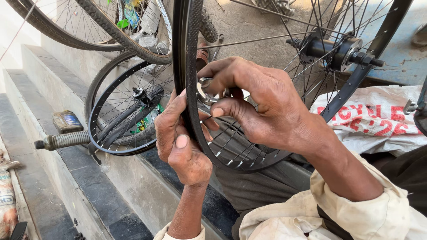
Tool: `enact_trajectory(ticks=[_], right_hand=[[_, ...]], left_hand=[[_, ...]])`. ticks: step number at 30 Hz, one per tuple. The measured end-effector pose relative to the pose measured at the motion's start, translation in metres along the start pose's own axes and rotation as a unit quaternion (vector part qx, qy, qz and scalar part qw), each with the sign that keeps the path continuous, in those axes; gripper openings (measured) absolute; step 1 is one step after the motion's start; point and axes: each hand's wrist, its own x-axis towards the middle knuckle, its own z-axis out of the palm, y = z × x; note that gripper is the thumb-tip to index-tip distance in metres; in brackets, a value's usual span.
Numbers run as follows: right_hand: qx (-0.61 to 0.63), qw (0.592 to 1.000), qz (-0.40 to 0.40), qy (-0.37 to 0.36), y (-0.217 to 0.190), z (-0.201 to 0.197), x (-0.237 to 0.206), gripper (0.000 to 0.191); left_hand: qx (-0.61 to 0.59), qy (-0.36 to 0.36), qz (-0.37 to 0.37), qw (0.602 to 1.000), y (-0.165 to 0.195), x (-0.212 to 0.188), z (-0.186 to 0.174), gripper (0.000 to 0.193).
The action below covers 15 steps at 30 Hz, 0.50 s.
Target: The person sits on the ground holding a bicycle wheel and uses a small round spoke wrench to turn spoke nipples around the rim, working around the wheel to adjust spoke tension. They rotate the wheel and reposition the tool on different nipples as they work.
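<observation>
A black bicycle wheel rim (180,53) with thin steel spokes stands upright in front of me, its hub (338,51) at the upper right. My left hand (182,142) grips the rim from the left, thumb on its near edge. My right hand (258,102) is closed on a small round silver spoke wrench (204,91) pressed against the inner side of the rim, where the spokes meet it. Both sleeves are cream-coloured.
A second spoked black wheel (126,111) leans on the grey stone steps (66,178) at left, with tyres (133,40) above it. A dark handlebar grip (64,140) and a small can (66,121) lie on a step. A white printed sack (378,115) lies at right.
</observation>
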Motion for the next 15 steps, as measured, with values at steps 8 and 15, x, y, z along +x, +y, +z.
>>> enact_trajectory(ticks=[8,15], right_hand=[[-0.053,0.996,0.064,-0.039,0.001,0.006,0.016,0.05],[-0.069,0.987,0.142,-0.019,0.005,0.025,0.012,0.047]], left_hand=[[0.033,0.014,0.027,0.999,-0.001,0.002,0.003,0.052],[0.035,0.009,0.04,0.999,0.005,-0.001,0.005,0.048]])
